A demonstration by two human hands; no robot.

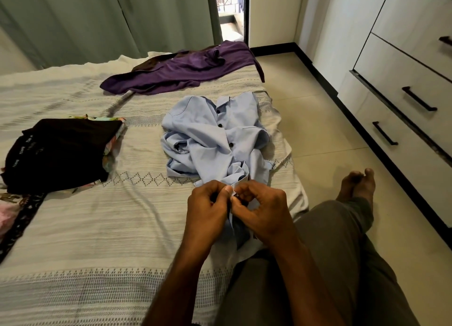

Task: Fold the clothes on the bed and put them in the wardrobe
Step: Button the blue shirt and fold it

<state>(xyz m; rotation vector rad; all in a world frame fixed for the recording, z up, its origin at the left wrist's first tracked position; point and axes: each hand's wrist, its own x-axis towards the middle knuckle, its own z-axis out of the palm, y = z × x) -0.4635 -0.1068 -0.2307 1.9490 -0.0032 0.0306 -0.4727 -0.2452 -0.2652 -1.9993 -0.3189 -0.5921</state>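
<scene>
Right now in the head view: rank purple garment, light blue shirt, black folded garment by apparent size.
1. purple garment, widest spread, though farthest away.
2. light blue shirt, crumpled; its near end is covered by the left hand and right hand.
3. black folded garment.
2 and 3 look close; the order is unsure.

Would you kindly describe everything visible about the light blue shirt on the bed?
The light blue shirt looks like thin woven cloth with dark buttons and a collar. It lies crumpled and unfolded on the bedspread, near the bed's right edge. Its near end is pinched by both the left hand and the right hand.
</scene>
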